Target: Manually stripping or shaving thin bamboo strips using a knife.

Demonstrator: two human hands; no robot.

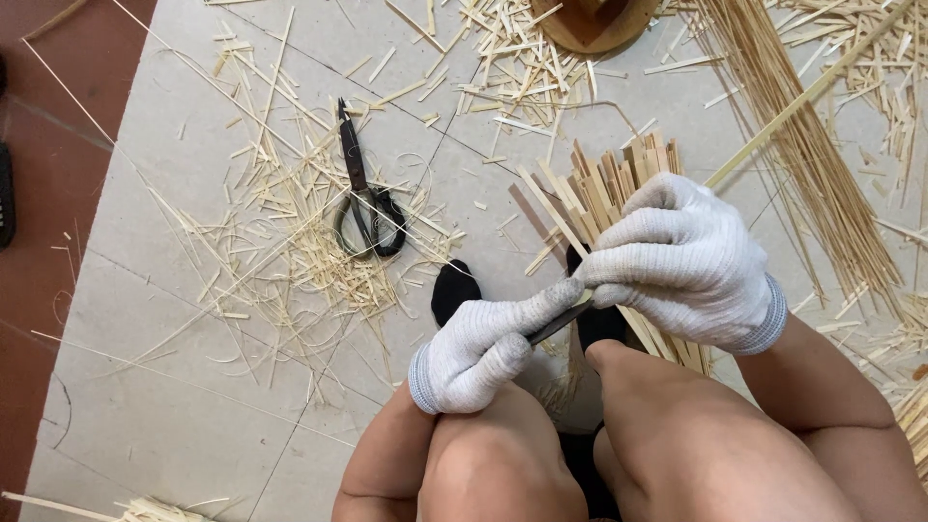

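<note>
Both hands wear white knit gloves. My left hand (483, 343) is closed around a dark knife blade (559, 323) that points toward my right hand. My right hand (677, 259) grips a fanned bundle of flat bamboo strips (599, 188), whose tips spread up and to the left. The two gloves meet at the blade, just above my bare knees. A long thin bamboo slat (802, 97) runs from my right hand toward the upper right. My feet in black socks (454, 288) rest on the floor under the hands.
Black scissors (365, 198) lie on the grey tile floor (174, 406) to the left among scattered bamboo shavings. A heap of long thin bamboo sticks (812, 164) lies at the right. A round wooden object (592, 24) sits at the top edge.
</note>
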